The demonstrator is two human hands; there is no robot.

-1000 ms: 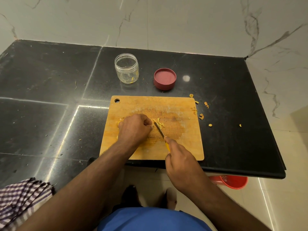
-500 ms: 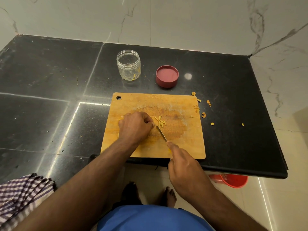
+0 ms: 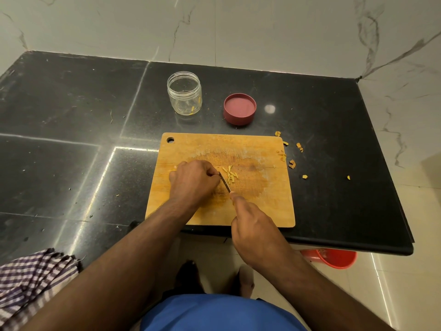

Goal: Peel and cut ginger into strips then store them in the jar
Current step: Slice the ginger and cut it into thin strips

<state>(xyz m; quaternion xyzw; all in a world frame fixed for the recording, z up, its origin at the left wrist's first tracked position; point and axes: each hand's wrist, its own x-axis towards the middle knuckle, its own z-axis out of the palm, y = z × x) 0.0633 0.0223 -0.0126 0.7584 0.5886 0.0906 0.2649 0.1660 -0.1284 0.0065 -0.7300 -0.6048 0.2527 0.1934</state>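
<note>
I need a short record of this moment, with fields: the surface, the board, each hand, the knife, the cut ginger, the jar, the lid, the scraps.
surface: black counter
board: wooden cutting board, at the counter's near edge
left hand: fingers curled down on the board; what it holds is hidden
right hand: grips the knife
knife: blade angled beside the left hand
ginger strips: small pile right of the blade
jar: open, upright, few strips inside
lid: red, right of jar
peel scraps: off the board's right edge
</note>
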